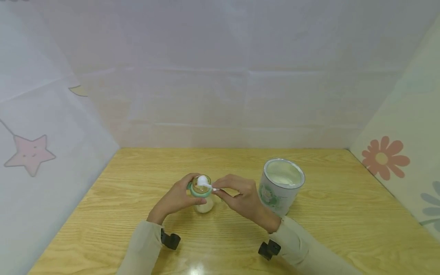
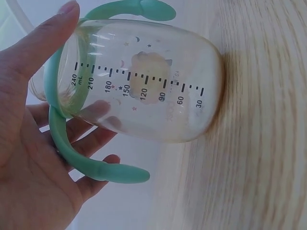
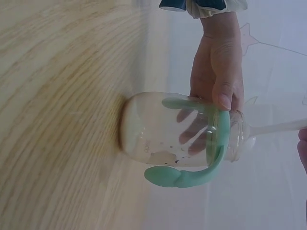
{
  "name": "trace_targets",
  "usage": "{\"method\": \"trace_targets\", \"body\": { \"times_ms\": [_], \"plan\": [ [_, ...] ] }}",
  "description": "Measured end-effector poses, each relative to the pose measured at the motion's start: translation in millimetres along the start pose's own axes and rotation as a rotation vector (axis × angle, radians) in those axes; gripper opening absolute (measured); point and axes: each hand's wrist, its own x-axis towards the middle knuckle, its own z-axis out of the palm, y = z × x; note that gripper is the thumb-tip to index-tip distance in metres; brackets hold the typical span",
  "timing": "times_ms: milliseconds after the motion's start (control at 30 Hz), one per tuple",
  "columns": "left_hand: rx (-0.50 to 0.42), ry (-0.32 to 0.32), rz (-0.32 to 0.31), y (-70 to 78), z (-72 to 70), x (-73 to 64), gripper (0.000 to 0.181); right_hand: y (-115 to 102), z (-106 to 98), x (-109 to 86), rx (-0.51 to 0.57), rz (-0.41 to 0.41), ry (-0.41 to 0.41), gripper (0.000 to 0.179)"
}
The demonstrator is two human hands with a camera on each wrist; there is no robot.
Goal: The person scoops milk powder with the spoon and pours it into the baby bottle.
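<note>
Two hands engaged. Left hand (image 1: 176, 199) grips neck of bottle (image 2: 144, 81), base on table (image 1: 137, 164), left of centre. Scoop (image 1: 203, 181) at bottle mouth, handle pinched by right hand (image 1: 245, 195). Open can (image 1: 275, 193) nearer right edge. Judged: scooping done, emptying unfinished. Scoop contents unclear; table's near edge cut off.

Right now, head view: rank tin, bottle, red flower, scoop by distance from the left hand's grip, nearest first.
1. Bottle: in the grip of the left hand.
2. Scoop: at the bottle's mouth, just right of that hand.
3. Tin: standing to the right of the bottle.
4. Red flower: printed, far right.
</note>
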Motion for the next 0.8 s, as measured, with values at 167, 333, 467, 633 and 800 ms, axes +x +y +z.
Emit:
{"method": "trace_targets", "body": {
  "times_ms": [167,333,467,633,800],
  "plan": [
    [0.03,0.002,-0.016,0.8,-0.1,0.1,0.084,3,-1,5.5,-0.012,0.004,0.048,0.019],
    [0.028,0.006,-0.014,3.1,-0.8,1.5,0.084,5,-4,13.1,-0.022,0.015,0.069,0.017],
    [0.026,0.014,-0.012,4.5,-2.2,2.5,0.083,4,-6,19.2,-0.032,0.035,0.083,0.017],
    [0.048,0.014,0.015,7.5,-4.5,4.7,0.082,3,-9,24.0,-0.043,0.112,0.098,0.004],
    [0.08,0.017,0.04,14.1,-9.2,6.7,0.08,3,-12,28.9,-0.009,0.235,0.132,0.016]
  ]
}}
